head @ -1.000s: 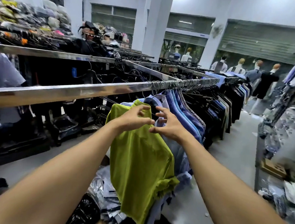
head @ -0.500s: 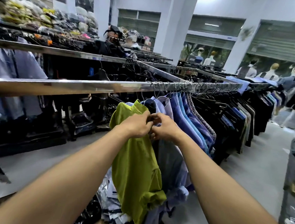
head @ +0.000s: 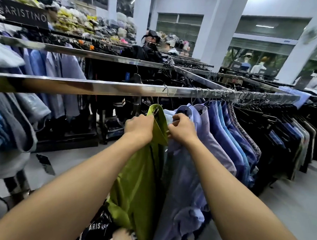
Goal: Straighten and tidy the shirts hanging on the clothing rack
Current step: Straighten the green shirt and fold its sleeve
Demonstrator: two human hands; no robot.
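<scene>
While one olive-green shirt (head: 138, 182) hangs from the near chrome rail (head: 83, 86) at centre frame, two bare hands meet at its collar (head: 160, 127). The left hand (head: 139, 127) has its fingers curled round the collar's left edge. The right hand (head: 181, 130), also curled, pinches the opposite edge with its fingertips, just beside a pale blue shirt (head: 184, 175). The green cloth is smooth with a slight sheen and falls in long vertical folds, and its collar stands as a stiff, pointed flap. A single wire hanger hook (head: 166, 89) loops over the rail above it.

The rail is a flat, mirror-bright metal bar. A second rail (head: 84, 52) of the same kind runs behind it, carrying pale blue and lilac shirts at left. To the right of the green shirt hang at least six blue and lilac shirts (head: 231, 141), packed shoulder to shoulder. One is finely textured, and another carries a small dark print. Beyond them the rail holds a dense run of dark garments (head: 280, 136) on black hangers, too many to count.

Below the hands lies a glossy black plastic bag (head: 98, 228) with white lettering. At upper left, a dark sign (head: 22, 16) reads "ARISTINO", with soft bundled goods stacked beside it. At least three mannequin torsos (head: 246, 63) stand at far right. The floor (head: 295, 207) is smooth and pale grey.
</scene>
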